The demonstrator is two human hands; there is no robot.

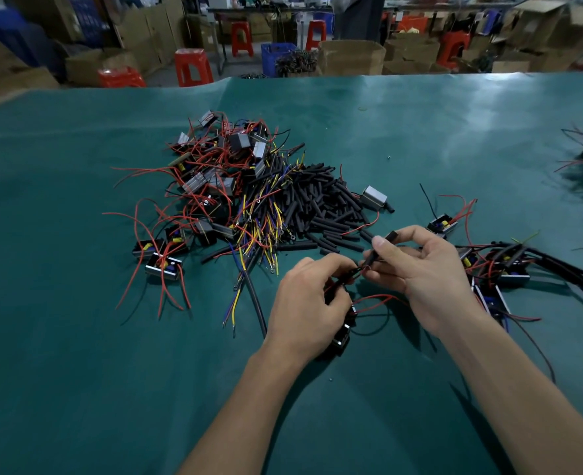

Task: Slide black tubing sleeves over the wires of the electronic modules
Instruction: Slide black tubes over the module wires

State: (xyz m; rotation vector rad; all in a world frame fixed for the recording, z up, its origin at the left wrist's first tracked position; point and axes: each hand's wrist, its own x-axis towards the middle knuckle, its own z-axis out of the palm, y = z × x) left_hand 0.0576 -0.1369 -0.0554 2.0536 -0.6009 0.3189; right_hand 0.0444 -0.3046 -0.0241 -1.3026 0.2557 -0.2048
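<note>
A short black tubing sleeve [377, 252] is pinched by the right hand [423, 269]; the left hand [312, 303] pinches the small black module's wires [346, 274] at its mouth. Splayed wire ends could snag the rim and buckle.

A heap of modules [211, 173] with loose wires is piled on the bench [60, 337] at centre left. A pile of tubing sleeves [321, 207] is heaped just to its right, touching it. Sleeved modules [509, 269] are gathered at the right, and stools [193, 67] and cartons [351, 58] are ranged behind the bench.
</note>
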